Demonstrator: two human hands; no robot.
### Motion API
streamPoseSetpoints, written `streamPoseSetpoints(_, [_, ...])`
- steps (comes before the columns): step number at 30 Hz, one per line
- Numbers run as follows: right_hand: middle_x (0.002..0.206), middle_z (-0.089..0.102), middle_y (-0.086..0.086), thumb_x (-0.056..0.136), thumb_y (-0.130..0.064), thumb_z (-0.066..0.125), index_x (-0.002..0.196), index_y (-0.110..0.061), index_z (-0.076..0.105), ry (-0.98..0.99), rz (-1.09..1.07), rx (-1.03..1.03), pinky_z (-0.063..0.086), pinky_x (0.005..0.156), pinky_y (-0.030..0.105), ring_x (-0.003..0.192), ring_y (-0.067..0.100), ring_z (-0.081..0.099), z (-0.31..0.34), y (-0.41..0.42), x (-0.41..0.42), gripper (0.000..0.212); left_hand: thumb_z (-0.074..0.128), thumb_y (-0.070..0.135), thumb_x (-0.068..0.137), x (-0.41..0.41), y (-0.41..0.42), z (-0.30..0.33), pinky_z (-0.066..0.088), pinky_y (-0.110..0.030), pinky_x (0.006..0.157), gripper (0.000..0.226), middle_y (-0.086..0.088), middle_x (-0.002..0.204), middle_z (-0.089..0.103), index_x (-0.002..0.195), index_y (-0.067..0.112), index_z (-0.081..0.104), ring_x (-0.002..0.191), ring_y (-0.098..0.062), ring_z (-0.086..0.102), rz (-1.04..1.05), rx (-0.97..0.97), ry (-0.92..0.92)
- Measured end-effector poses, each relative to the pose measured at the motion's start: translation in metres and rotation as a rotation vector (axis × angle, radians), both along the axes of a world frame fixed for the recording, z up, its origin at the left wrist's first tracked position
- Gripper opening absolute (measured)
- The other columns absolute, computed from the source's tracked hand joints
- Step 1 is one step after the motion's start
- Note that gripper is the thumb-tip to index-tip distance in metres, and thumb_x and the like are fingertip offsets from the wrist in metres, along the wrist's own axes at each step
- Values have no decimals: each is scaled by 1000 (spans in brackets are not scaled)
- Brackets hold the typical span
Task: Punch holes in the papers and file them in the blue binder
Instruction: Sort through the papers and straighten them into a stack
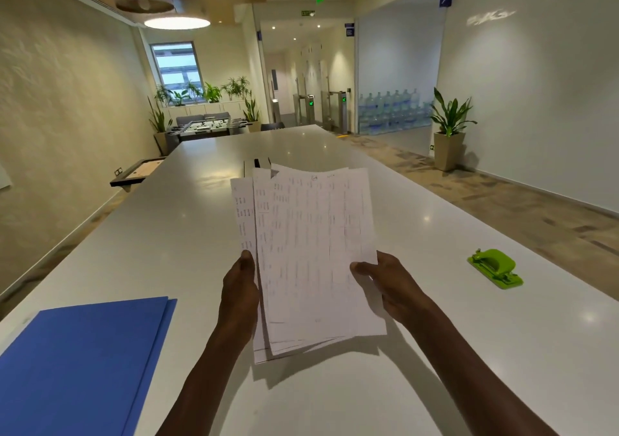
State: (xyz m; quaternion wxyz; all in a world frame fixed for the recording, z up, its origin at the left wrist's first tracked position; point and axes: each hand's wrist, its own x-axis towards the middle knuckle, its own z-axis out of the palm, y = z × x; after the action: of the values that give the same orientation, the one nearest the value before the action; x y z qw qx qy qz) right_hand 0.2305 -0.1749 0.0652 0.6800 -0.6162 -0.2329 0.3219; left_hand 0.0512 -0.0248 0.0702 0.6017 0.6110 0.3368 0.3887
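A fanned stack of printed white papers (311,251) is held up above the long white table (187,221), in the middle of the view. My left hand (239,288) grips the stack's left edge, thumb on top. My right hand (388,281) grips the right edge, thumb on the front sheet. The blue binder (80,365) lies shut and flat on the table at the near left, apart from my hands. A green hole punch (495,268) sits on the table to the right, well clear of my right hand.
The table runs far ahead; a small dark item (257,162) lies on it just behind the papers. A potted plant (449,134) stands by the right wall, a foosball table (207,127) at the far end, carpeted floor to the right.
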Motion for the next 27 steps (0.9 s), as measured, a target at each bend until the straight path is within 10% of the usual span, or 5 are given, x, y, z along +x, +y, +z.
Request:
streamPoseSetpoints(9, [111,67,-5,86,-23,66,117,-21,59,-429,-243,13,53,86,35,100,15,64,-3,10,-7,32,72,24,84,-3,-1,0,46,-10,63,39,11,104,62,120,18,58,86,-4,59,110,303,60])
streamPoseSetpoints(27, [101,72,-11,84,-18,69,104,-26,63,-335,-139,125,56,79,29,94,10,68,-9,10,-15,23,74,28,81,0,-9,-2,54,-16,65,33,19,98,64,109,25,59,91,-2,63,55,284,-44])
